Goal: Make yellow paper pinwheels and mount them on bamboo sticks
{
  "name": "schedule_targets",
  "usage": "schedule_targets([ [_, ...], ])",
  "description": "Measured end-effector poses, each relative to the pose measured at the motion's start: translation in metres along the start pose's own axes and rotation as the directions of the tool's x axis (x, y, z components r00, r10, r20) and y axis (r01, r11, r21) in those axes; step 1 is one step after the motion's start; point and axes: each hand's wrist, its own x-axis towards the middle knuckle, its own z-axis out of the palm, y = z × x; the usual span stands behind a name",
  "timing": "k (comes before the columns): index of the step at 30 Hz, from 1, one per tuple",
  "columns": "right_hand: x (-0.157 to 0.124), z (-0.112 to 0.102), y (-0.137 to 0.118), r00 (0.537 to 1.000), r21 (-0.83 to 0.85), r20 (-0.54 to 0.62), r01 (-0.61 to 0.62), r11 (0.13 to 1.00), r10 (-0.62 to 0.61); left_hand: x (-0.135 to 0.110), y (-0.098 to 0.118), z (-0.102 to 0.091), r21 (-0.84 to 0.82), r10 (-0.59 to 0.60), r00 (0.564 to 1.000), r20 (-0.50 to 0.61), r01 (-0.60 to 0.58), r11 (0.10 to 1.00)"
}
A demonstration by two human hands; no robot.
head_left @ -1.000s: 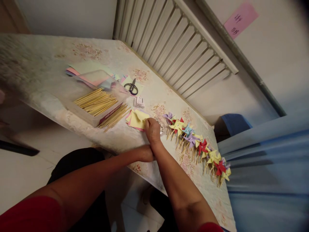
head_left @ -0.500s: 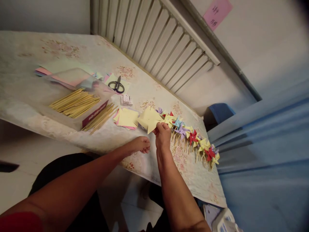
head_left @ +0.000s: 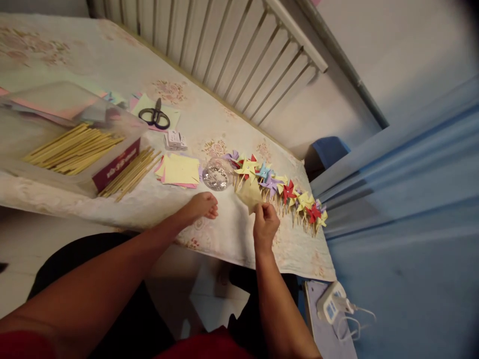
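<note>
My right hand (head_left: pixel 266 222) pinches a yellow paper square (head_left: pixel 249 195) by its near corner, holding it just above the table. My left hand (head_left: pixel 204 206) hovers nearby with its fingers curled closed; whatever they hold, if anything, is hidden. Beyond it sits a clear round dish (head_left: pixel 216 178) of small shiny pieces. A stack of coloured paper squares (head_left: pixel 181 169), yellow on top, lies left of the dish. To the right runs a row of paper pinwheels (head_left: pixel 272 183) on thin sticks, in yellow, red, purple and blue.
On the left a translucent box (head_left: pixel 80 184) holds many thin wooden sticks (head_left: pixel 75 149), with more sticks (head_left: pixel 130 174) beside it. Black-handled scissors (head_left: pixel 155 117) rest on paper near a small white box (head_left: pixel 175 140). A power strip (head_left: pixel 331 304) is at the lower right.
My right hand has drawn the yellow paper square nearer to me and to the right, uncovering the round dish. My left hand stays closed. The camera view has shifted.
</note>
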Motion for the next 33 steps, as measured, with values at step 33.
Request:
schedule_targets([
  [33, -0.091, 0.012, 0.053, 0.604, -0.364, 0.771, 0.678, 0.638, -0.201, -0.006, 0.003, 0.017, 0.532, 0.457, 0.88, -0.125, -0.329, 0.78],
])
